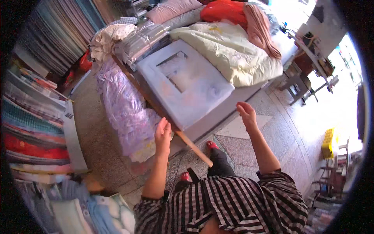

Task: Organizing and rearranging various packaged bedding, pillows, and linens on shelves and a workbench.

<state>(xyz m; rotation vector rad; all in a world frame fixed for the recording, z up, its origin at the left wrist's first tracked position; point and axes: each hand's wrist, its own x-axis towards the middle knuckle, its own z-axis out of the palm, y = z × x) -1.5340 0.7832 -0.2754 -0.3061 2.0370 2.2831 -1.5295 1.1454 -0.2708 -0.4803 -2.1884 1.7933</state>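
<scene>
A flat, pale blue package [198,96], perhaps packed bedding, lies on a grey table [201,133]. A dark-edged rectangular window [174,70] in its top shows cloth inside. My left hand [163,134] is raised near the package's front left corner, with nothing in it. Beside that hand, a long wooden strip [194,147] runs along the package's left side and juts past the table edge. Empty too, my right hand [247,115] hovers off the package's right corner, fingers slightly bent. Neither hand appears to touch the package.
Purple plastic-wrapped cloth [125,108] hangs over the table's left side. Behind the package are a pale green quilt [230,49], clear-wrapped packages [146,41] and a red bundle [223,11]. Fabric rolls [61,29] and folded cloth [35,146] fill the left; a yellow crate [328,143] stands right.
</scene>
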